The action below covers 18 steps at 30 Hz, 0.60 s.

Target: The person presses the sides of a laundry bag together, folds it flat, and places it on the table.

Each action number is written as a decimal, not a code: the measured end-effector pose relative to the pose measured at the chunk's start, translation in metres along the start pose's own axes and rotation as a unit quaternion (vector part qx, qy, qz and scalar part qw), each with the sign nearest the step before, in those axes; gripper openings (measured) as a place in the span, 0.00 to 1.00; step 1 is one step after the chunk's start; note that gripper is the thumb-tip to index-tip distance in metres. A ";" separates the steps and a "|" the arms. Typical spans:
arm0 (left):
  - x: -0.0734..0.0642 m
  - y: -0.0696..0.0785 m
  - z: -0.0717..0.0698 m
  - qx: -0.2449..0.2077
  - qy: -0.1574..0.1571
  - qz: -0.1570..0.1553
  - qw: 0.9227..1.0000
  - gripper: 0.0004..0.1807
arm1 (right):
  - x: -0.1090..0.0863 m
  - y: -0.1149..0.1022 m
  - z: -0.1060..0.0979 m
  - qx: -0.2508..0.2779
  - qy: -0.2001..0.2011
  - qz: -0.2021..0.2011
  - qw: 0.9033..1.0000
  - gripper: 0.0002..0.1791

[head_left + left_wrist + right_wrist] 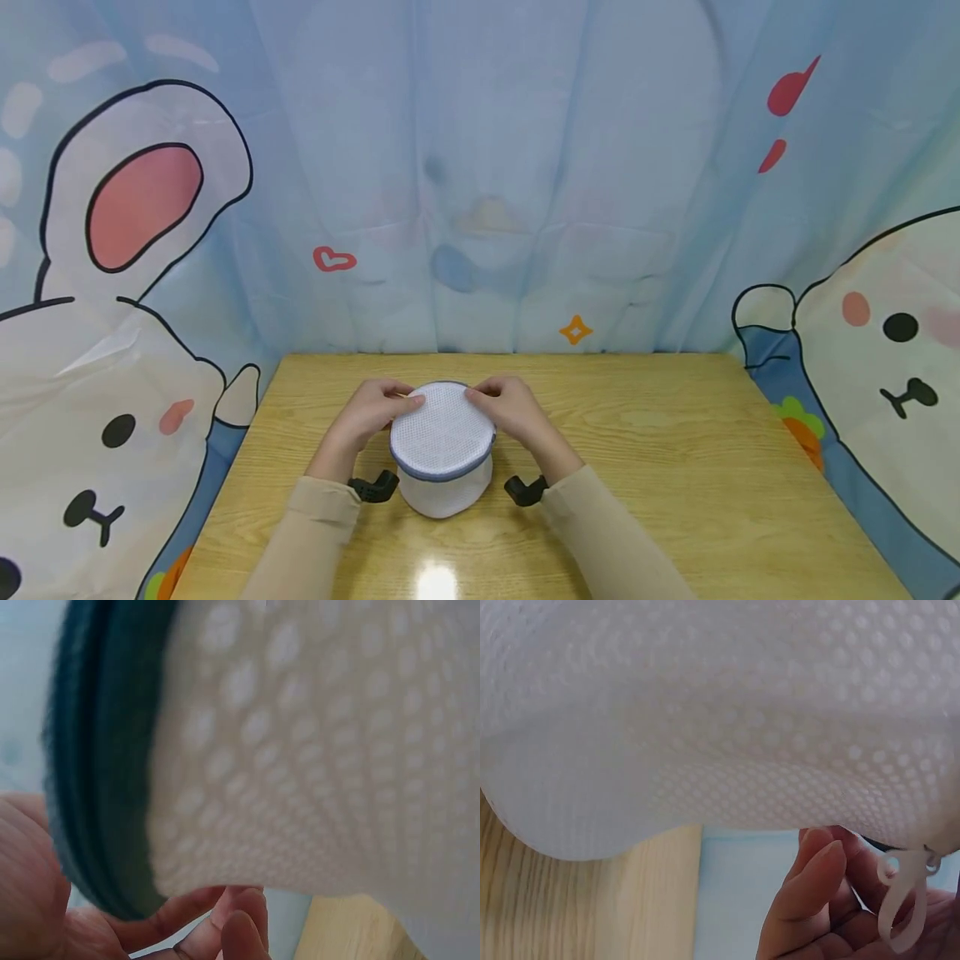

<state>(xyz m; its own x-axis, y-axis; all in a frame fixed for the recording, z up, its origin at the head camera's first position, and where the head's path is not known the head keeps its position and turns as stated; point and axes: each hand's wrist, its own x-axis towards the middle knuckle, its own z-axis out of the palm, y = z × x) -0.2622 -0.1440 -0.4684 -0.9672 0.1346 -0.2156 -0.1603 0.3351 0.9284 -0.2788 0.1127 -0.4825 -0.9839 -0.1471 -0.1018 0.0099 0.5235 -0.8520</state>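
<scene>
White mesh drum-shaped bag with blue-trimmed lid, over the yellow wooden counter, between my left hand and right hand; fingers of both pinch its far rim, equally near, bulk toward me.

There are two hands, one left hand and one right hand. I count two sleeves and two black wrist devices. I see one mesh bag and one zip puller. There is one desk and one curtain; printed on it are two cartoon animals, one heart, one orange star, two carrots and two red marks.
</scene>
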 end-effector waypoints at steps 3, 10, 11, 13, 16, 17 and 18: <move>0.001 0.000 0.002 0.009 0.003 0.004 1.000 0.23 | 0.000 0.000 0.003 0.011 -0.008 -0.008 1.000 0.18; 0.003 -0.003 0.010 0.032 0.031 0.010 0.999 0.13 | -0.002 0.000 0.006 0.039 -0.024 -0.022 0.999 0.15; 0.003 -0.004 0.011 0.033 0.033 0.009 0.999 0.12 | -0.002 0.000 0.006 0.045 -0.025 -0.021 0.998 0.15; 0.004 -0.004 0.012 0.033 0.034 0.005 0.999 0.11 | -0.001 0.002 0.007 0.059 -0.029 -0.020 0.998 0.14; 0.004 -0.004 0.014 0.030 0.035 -0.005 0.999 0.11 | -0.001 0.004 0.009 0.080 -0.031 -0.011 0.996 0.13; 0.005 -0.004 0.014 0.030 0.035 -0.007 0.999 0.11 | -0.001 0.005 0.009 0.087 -0.032 -0.007 0.996 0.13; 0.005 -0.005 0.015 0.029 0.035 -0.009 0.999 0.11 | -0.001 0.006 0.010 0.092 -0.033 -0.002 0.995 0.13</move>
<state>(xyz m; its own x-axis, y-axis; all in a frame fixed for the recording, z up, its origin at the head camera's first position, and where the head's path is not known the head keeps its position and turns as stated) -0.2637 -0.1310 -0.4784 -0.9760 0.0620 -0.2087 -0.1686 0.3911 0.9048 -0.2764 0.1079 -0.4925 -0.9701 -0.2070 -0.1269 0.0445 0.3620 -0.9311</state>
